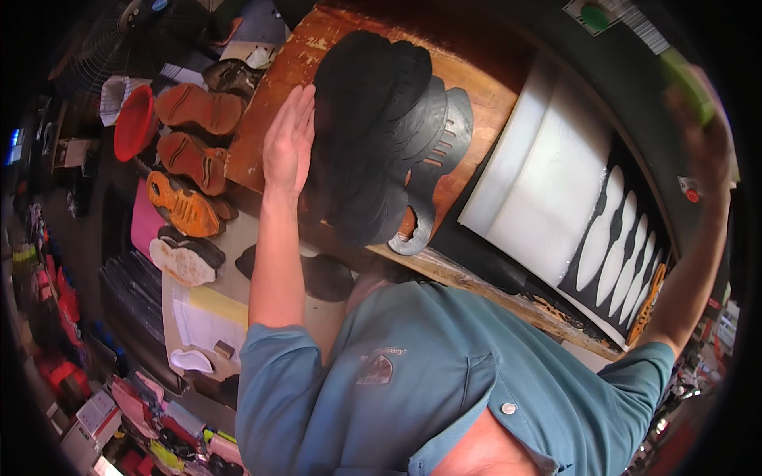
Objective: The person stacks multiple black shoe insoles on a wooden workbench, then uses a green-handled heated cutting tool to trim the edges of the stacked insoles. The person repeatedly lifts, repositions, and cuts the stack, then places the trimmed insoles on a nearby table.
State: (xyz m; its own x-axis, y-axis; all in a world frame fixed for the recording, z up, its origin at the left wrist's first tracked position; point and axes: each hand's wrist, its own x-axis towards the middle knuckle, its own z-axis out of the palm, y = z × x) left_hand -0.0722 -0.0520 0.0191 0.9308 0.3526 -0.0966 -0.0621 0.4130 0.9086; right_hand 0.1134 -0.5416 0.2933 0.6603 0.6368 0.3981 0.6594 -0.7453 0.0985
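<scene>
At far left, a red bowl (135,123) stands beside reddish-brown soles (198,109), with an orange sole (184,205) below them. Next comes my left hand (290,143): flat, fingers straight and together, clasping nothing. It lies along the left edge of a pile of black soles (357,119); I can't tell whether skin meets rubber. That pile sits on the worn wooden tabletop (494,91), dark grey soles (459,119) jutting from its right side. Further right are a white sheet (532,166) and slim white sole shapes (601,226). At far right, my blurred right hand (706,135) is raised at a green object (690,86); whether I'm gripping it, I can't tell.
</scene>
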